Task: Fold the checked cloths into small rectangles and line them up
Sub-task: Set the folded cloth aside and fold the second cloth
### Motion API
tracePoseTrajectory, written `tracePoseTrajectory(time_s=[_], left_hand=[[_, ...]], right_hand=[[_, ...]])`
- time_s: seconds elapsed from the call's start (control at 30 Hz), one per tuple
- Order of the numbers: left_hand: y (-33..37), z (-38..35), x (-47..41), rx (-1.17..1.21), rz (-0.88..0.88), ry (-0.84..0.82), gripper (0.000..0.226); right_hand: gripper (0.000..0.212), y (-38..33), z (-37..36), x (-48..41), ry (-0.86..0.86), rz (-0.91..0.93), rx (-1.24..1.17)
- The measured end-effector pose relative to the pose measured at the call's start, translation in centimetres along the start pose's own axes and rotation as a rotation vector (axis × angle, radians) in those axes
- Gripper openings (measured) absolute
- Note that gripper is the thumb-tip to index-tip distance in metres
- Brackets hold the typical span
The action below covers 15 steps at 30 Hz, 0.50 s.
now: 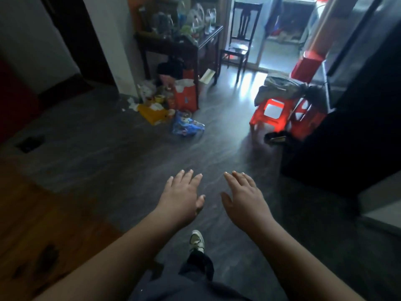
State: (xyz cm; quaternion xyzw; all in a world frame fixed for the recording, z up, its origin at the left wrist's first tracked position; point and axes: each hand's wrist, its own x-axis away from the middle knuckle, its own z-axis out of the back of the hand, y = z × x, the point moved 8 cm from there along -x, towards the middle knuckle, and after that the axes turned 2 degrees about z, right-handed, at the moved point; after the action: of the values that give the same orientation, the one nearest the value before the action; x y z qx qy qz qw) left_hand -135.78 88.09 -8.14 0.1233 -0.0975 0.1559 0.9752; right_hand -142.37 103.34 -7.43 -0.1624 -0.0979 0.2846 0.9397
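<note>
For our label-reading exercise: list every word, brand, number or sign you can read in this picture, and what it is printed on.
None can be read.
Red paper bag: pale print, too blurred.
Blue plastic packet: printing, too blurred.
Yellow flat packet: no legible text.
Clear plastic bottles: labels too small.

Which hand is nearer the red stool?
Right. The right hand is below-left of the red stool; the left hand is farther left, both held open over the floor.

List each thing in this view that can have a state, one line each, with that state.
left hand: open, flat, empty
right hand: open, flat, empty
red stool: upright, clothes piled on top
chair: upright, nobody sitting
blue packet: lying on floor
</note>
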Motion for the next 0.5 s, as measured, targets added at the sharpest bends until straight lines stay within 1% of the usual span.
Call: tracePoseTrajectory(time_s=[0.13,0.23,0.37,0.5], left_hand=[[-2.0,2.8,-10.0,0.07,0.027,0.001,0.07],[-3.0,5.7,-16.8,0.067,0.017,0.003,0.07],[-5.1,9.8,-24.4,0.083,0.024,0.031,0.068],[-8.9,12.9,-29.1,0.113,0.077,0.025,0.069]], right_hand=[[0.065,1.4,2.7,-9.0,0.029,-0.031,0.02],[0.065,1.6,4.7,-15.8,0.025,-0.055,0.034],[0.064,0.4,6.7,-24.2,0.039,-0.016,0.068],[0.065,-2.5,7.4,-32.1,0.032,0.064,0.051]])
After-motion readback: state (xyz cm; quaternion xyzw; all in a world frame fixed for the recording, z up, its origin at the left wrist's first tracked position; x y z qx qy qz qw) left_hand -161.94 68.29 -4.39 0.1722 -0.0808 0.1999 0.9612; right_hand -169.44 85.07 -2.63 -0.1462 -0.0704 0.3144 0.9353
